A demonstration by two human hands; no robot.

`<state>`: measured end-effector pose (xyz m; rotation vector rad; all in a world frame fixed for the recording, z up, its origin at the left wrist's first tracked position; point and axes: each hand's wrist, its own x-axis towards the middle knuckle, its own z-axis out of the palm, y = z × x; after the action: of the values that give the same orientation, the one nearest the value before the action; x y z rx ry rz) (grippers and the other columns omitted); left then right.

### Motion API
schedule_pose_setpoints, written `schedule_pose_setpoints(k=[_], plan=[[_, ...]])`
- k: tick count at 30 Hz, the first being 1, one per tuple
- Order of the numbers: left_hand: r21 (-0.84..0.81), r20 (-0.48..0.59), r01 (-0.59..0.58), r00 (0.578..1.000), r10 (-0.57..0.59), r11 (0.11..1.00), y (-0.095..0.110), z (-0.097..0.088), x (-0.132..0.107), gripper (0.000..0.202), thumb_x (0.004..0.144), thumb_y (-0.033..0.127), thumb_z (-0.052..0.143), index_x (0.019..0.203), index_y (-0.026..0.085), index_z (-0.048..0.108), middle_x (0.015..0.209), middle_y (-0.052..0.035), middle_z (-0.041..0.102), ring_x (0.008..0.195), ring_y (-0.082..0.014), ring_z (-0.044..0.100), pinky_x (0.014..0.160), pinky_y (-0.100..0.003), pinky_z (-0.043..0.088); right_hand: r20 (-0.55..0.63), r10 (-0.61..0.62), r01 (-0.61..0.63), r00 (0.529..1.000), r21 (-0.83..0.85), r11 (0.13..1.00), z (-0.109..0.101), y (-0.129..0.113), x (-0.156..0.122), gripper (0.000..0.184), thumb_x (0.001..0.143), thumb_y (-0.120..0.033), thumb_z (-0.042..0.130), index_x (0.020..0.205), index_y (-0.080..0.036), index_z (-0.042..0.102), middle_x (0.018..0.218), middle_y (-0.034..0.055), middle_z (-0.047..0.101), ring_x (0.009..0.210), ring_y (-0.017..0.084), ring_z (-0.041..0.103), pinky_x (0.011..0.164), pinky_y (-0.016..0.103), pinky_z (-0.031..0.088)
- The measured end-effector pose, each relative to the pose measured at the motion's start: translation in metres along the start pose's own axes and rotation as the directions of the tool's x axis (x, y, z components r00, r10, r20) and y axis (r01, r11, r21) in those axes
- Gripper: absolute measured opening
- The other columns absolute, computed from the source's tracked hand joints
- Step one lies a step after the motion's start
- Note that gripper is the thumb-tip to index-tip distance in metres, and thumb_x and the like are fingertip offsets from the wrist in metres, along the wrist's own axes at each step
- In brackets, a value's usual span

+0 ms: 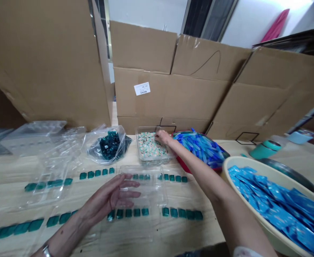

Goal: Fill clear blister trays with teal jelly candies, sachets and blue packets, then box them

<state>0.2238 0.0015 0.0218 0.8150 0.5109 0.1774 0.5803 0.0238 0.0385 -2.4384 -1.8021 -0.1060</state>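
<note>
My left hand is over the table with its fingers stretched out and slightly apart, beside a clear plastic tray. Farther forward, my right hand reaches into a clear plastic tub of small pale and teal pieces. Its fingers are pinched together at the pieces; what is between them is too small to make out. Rows of dark teal square pieces lie along the table, some seen through the clear plastic.
An open plastic bag of dark teal pieces stands left of the tub. Right of it are a red tray of blue sticks and a cream basin of blue packets. Cardboard walls the back; clear trays are stacked left. A teal bottle lies right.
</note>
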Motion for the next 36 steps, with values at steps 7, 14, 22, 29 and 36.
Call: schedule_pose_setpoints(k=[7,14,22,29,36], plan=[[-0.005,0.002,0.008,1.0,-0.008,1.0,0.006,0.005,-0.003,0.036,0.084,0.04,0.057,0.113,0.019,0.057,0.116,-0.0133,0.065,0.098,-0.0295,0.066,0.073,-0.037,0.055,0.1,0.024,-0.013,0.995,-0.114,0.993,0.007,-0.002,0.023,0.022,0.08,-0.027,0.058,0.091,-0.014,0.072,0.102,0.0136,0.07,0.095,0.021,0.062,0.077,0.023,0.043],[-0.013,-0.006,0.015,1.0,-0.015,1.0,0.008,0.005,-0.004,0.035,0.084,0.04,0.058,0.112,0.019,0.057,0.114,-0.0125,0.065,0.095,-0.0272,0.067,0.073,-0.037,0.054,0.13,-0.044,0.067,0.991,-0.175,0.982,0.005,0.001,0.023,0.025,0.084,-0.02,0.048,0.093,-0.012,0.071,0.103,0.0139,0.069,0.095,0.02,0.062,0.078,0.023,0.042],[-0.03,0.009,-0.003,1.0,0.004,1.0,-0.001,-0.005,0.002,0.035,0.084,0.039,0.058,0.113,0.019,0.055,0.115,-0.0134,0.065,0.094,-0.0283,0.067,0.071,-0.039,0.056,0.114,-0.075,0.094,0.991,-0.17,0.981,0.011,0.0,0.026,0.029,0.089,-0.013,0.041,0.096,-0.008,0.069,0.102,0.02,0.068,0.094,0.022,0.063,0.078,0.025,0.041],[-0.045,0.008,-0.015,1.0,0.015,0.999,0.0,-0.007,0.002,0.033,0.085,0.037,0.058,0.112,0.019,0.056,0.116,-0.0147,0.064,0.094,-0.0282,0.067,0.072,-0.039,0.056,0.003,-0.086,0.086,0.996,-0.043,0.995,-0.001,0.007,0.023,0.026,0.089,-0.021,0.045,0.095,-0.01,0.068,0.097,0.0127,0.07,0.088,0.017,0.063,0.073,0.021,0.043],[-0.026,0.025,-0.036,0.999,0.037,0.999,0.002,-0.008,0.001,0.032,0.085,0.038,0.057,0.112,0.019,0.056,0.118,-0.0152,0.063,0.096,-0.0281,0.067,0.071,-0.038,0.056,0.177,-0.143,0.047,0.974,0.456,0.889,-0.009,0.017,0.004,0.022,0.082,-0.027,0.055,0.085,-0.01,0.069,0.066,0.003,0.068,0.053,0.01,0.057,0.052,0.018,0.042]])
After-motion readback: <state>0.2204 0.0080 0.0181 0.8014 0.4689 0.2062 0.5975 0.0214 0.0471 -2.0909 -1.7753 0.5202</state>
